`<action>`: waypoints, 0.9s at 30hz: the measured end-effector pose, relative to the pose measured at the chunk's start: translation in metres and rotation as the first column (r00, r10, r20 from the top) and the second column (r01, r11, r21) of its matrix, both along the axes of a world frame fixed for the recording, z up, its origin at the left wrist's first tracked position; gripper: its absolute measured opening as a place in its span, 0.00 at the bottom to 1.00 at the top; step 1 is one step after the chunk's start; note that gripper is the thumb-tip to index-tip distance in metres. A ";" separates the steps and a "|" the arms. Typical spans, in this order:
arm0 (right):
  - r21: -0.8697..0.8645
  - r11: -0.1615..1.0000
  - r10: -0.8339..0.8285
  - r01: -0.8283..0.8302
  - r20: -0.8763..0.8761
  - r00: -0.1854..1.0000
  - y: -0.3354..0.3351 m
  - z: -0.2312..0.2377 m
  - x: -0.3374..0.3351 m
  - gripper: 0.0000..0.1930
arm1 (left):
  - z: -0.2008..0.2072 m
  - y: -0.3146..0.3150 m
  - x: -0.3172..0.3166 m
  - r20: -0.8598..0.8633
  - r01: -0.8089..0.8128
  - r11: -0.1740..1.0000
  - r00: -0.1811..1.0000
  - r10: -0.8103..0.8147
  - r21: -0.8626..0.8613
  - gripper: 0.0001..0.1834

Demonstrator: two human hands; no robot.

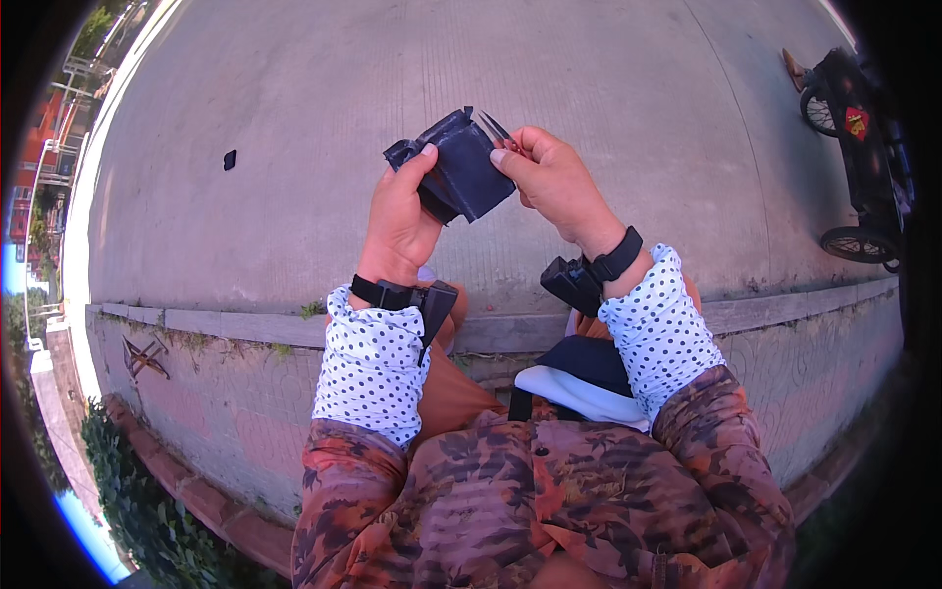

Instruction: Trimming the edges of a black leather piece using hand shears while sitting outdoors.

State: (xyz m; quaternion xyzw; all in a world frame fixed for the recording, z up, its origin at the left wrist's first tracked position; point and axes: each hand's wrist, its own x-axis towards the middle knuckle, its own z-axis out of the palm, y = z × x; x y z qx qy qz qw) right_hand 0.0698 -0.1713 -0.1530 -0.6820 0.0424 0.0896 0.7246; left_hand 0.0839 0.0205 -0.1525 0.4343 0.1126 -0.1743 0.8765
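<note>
A folded piece of dark navy fabric (474,179) with stitched seams, pouch-like in shape, is held up in front of me over the pavement. My left hand (400,218) grips its left side, thumb on top and the other fingers mostly hidden beneath. At its right edge is my right hand (561,187), closed around a small pair of scissors (495,126) with reddish handles. The pointed blades stick out up and to the left, slightly apart, beside the fabric's upper corner. My right thumb touches the fabric's edge.
Dark and white cloth (579,378) lies on my lap. A small black scrap (230,160) rests on the concrete at left. Beyond the kerb (746,312) stands a dark wheeled cart (856,162) at right. A small folding stool (145,359) and bushes (147,501) are at left.
</note>
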 end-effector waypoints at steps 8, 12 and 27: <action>0.059 0.998 0.018 -0.015 -0.050 0.999 -0.002 0.009 -0.004 0.09 | -0.008 -0.001 -0.004 0.061 0.155 0.986 0.985 -0.159 0.064 0.20; 0.018 0.998 0.061 -0.062 0.037 0.997 -0.002 0.004 -0.004 0.09 | -0.012 0.000 0.000 0.056 0.065 0.998 0.996 -0.065 0.012 0.18; -0.001 0.998 0.060 -0.060 -0.043 0.997 -0.001 0.004 -0.005 0.08 | 0.001 -0.003 -0.003 0.076 0.032 0.998 0.997 -0.028 -0.053 0.19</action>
